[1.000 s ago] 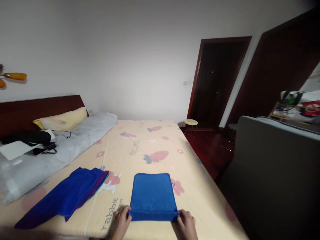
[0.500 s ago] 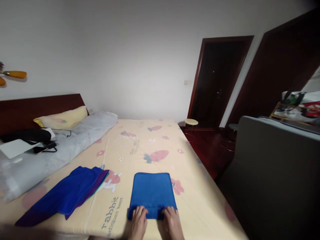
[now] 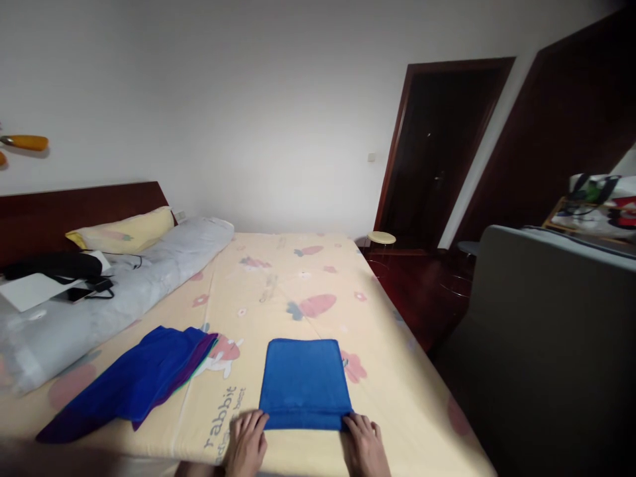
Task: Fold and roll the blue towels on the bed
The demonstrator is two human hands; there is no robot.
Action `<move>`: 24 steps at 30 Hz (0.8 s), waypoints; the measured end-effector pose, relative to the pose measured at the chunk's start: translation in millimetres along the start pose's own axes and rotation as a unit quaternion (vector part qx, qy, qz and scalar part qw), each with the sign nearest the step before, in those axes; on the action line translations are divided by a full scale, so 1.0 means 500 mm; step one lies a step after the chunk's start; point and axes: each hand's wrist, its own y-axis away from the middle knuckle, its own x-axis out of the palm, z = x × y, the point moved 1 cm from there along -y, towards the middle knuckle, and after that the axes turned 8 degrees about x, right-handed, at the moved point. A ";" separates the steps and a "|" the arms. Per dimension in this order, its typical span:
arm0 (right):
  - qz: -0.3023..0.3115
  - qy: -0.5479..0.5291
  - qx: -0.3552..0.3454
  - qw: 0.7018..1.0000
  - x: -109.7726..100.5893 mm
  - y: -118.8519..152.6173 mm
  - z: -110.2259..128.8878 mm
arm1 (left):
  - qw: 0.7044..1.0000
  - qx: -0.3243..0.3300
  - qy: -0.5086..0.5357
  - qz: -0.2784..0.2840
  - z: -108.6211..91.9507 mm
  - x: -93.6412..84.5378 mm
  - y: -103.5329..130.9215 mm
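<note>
A blue cloth [image 3: 304, 374] lies flat in a near-square on the bed, a narrow strip folded over along its near edge. At the near left corner of that strip, my left hand [image 3: 248, 437] has its fingers curled with the tips on the fold. My right hand [image 3: 365, 440] grips the near right corner in the same way, fingertips at the end of the strip. The undersides of both thumbs are hidden. To the left rests a loose pile of cloths [image 3: 134, 377], blue on top with purple and green edges showing beneath.
The bed [image 3: 278, 285] has a cream sheet with carrot and rabbit prints. A grey rolled quilt [image 3: 149, 291], a yellow pillow [image 3: 124, 232], a black bag [image 3: 54, 266] and a phone [image 3: 77, 295] are at left. A grey panel [image 3: 536, 331] and a stool [image 3: 381, 237] stand right.
My hands have moved apart, from on top of the cloth's near strip outward to its two corners. The cloth and the pile stay in place; the view has shifted slightly.
</note>
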 end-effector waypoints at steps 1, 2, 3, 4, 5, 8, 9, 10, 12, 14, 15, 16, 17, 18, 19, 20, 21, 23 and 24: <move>-0.004 0.004 -0.002 1.000 -0.004 0.003 -0.009 | 1.000 0.009 0.001 0.000 0.011 -0.007 0.004; -0.010 0.009 -0.003 1.000 -0.006 0.005 -0.014 | 1.000 0.014 0.005 0.003 0.017 -0.012 0.005; -0.019 0.013 -0.004 1.000 -0.005 0.006 -0.017 | 1.000 0.014 0.008 0.011 0.019 -0.017 0.004; -0.030 0.017 -0.003 0.999 -0.003 0.006 -0.017 | 1.000 0.009 0.012 0.021 0.018 -0.021 0.000; -0.041 0.019 0.000 0.999 0.001 0.004 -0.016 | 0.999 0.000 0.015 0.032 0.015 -0.025 -0.005; -0.068 0.022 0.008 0.997 0.010 -0.007 -0.008 | 0.998 -0.024 0.025 0.058 0.000 -0.035 -0.024; -0.074 0.023 0.009 0.997 0.010 -0.012 -0.003 | 0.997 -0.030 0.030 0.060 -0.004 -0.039 -0.030; -0.078 0.022 0.009 0.997 0.008 -0.017 0.001 | 0.997 -0.031 0.037 0.058 -0.007 -0.043 -0.035; -0.081 0.018 0.004 0.997 -0.003 -0.025 0.012 | 0.997 -0.023 0.055 0.049 -0.009 -0.052 -0.042; -0.073 0.007 -0.002 0.997 -0.019 -0.030 0.022 | 0.996 -0.013 0.078 0.038 -0.008 -0.064 -0.046; -0.064 -0.001 -0.003 0.998 -0.029 -0.030 0.026 | 0.995 -0.012 0.091 0.035 -0.008 -0.071 -0.047; -0.054 -0.009 0.000 0.999 -0.038 -0.030 0.029 | 0.994 -0.017 0.102 0.036 -0.008 -0.079 -0.047; -0.043 -0.018 0.004 0.999 -0.046 -0.028 0.031 | 0.992 -0.027 0.113 0.039 -0.009 -0.087 -0.047; -0.032 -0.026 0.009 0.999 -0.053 -0.026 0.031 | 0.991 -0.036 0.124 0.046 -0.009 -0.095 -0.046; -0.022 -0.035 0.014 0.999 -0.059 -0.023 0.031 | 0.989 -0.041 0.134 0.052 -0.010 -0.102 -0.045; -0.012 -0.044 0.018 0.999 -0.062 -0.020 0.030 | 0.987 -0.044 0.142 0.058 -0.009 -0.107 -0.043; -0.004 -0.052 0.023 0.998 -0.063 -0.018 0.028 | 0.986 -0.045 0.149 0.063 -0.008 -0.111 -0.042; 0.006 -0.067 0.035 0.997 -0.059 -0.015 0.024 | 0.984 -0.049 0.159 0.067 -0.003 -0.111 -0.041; 0.007 -0.073 0.046 0.996 -0.054 -0.014 0.021 | 0.982 -0.056 0.167 0.065 0.001 -0.107 -0.041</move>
